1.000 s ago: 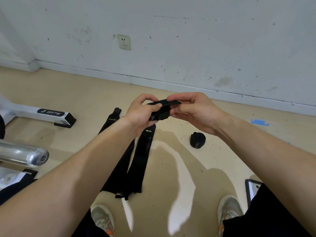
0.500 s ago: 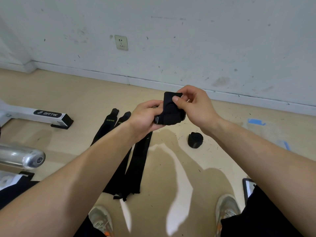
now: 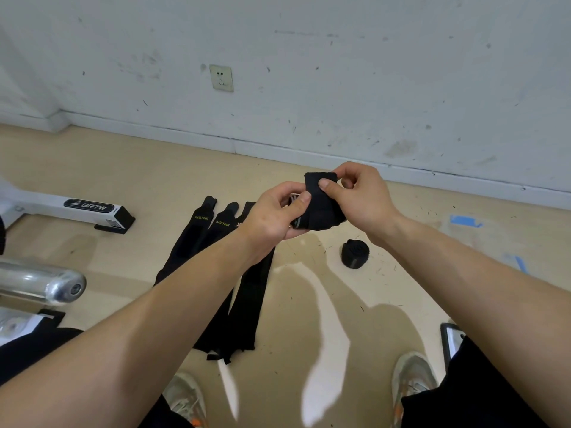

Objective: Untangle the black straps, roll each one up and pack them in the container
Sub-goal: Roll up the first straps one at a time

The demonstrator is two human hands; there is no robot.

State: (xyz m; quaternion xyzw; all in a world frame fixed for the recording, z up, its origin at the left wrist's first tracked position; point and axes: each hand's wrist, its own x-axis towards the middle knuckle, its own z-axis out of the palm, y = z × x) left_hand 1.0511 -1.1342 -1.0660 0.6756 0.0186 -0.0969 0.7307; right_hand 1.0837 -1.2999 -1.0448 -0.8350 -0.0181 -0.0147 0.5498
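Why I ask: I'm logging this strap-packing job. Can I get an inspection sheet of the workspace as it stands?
Surface: beige floor, scuffed, with small dark flecks.
Job's things: half-rolled strap held in the air; rolled strap on the floor; three flat straps laid side by side. Container: a clear item with blue marks at the right may be it; cannot tell.
Clutter: dark-framed device at the lower right, partly hidden.
Hands: left hand grips the roll; right hand pinches its loose end.
Cables: nothing seen.
Surroundings: marked white wall, wall socket, white BRTW machine base, chrome bar.
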